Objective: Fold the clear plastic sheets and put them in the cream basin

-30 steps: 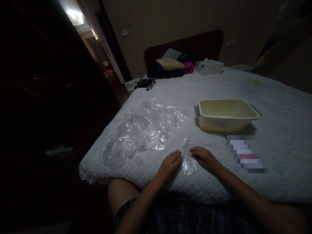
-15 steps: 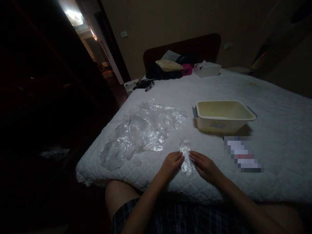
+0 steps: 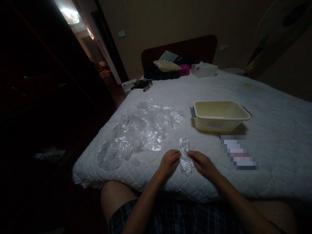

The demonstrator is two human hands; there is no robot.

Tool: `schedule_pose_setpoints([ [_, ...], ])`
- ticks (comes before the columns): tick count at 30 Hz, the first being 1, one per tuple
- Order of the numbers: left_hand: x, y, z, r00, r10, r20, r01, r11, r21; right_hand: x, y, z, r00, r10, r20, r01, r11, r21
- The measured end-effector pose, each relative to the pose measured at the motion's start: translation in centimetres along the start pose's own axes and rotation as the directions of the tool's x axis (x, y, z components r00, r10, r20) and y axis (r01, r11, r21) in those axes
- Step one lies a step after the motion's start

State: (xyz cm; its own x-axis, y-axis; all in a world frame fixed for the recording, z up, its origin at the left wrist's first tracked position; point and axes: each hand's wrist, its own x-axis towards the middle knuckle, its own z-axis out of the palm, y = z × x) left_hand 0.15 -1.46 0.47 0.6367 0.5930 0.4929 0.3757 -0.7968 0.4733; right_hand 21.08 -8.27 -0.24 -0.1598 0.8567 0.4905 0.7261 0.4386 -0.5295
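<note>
Your right hand (image 3: 202,164) has curled in since a second ago. It and your left hand (image 3: 170,163), fingers nearly closed, pinch the clear plastic strip's (image 3: 186,166) opposite edges on the bed (image 3: 148,169); keep pressure even.

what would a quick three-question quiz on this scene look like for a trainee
1. What lies between the person's left hand and right hand?
2. True or false: the cream rectangular plastic tub stands on the white quilted bedspread.
3. Which is nearest the dark red curved headboard? (a) the tub (b) the white rectangular box (c) the wide heap of crumpled clear plastic

Key:
1. A narrow strip of crumpled clear plastic, with a hand at each long edge.
2. True.
3. b
</note>
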Motion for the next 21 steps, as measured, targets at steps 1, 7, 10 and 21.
schedule_pose_setpoints([
  [1, 0.1, -0.1, 0.0, 1.0, -0.027, -0.001, 0.027, 0.999, -0.036, 0.0, 0.0, 0.0, 1.0, 0.019, -0.009, -0.019, 1.0, 0.014],
  [7, 0.5, -0.3, 0.5, 0.968, -0.251, 0.006, 0.248, 0.953, -0.174, 0.4, 0.1, 0.3, 0.984, 0.176, -0.026, -0.173, 0.981, 0.088],
  [10, 0.8, -0.5, 0.8, 0.942, -0.334, 0.027, 0.332, 0.922, -0.2, 0.7, 0.3, 0.4, 0.963, 0.269, -0.008, -0.266, 0.956, 0.124],
  [21, 2.0, 0.0, 1.1, 0.897, -0.441, 0.034, 0.442, 0.891, -0.103, 2.5, -1.3, 0.1, 0.872, 0.488, 0.04, -0.487, 0.857, 0.169],
])
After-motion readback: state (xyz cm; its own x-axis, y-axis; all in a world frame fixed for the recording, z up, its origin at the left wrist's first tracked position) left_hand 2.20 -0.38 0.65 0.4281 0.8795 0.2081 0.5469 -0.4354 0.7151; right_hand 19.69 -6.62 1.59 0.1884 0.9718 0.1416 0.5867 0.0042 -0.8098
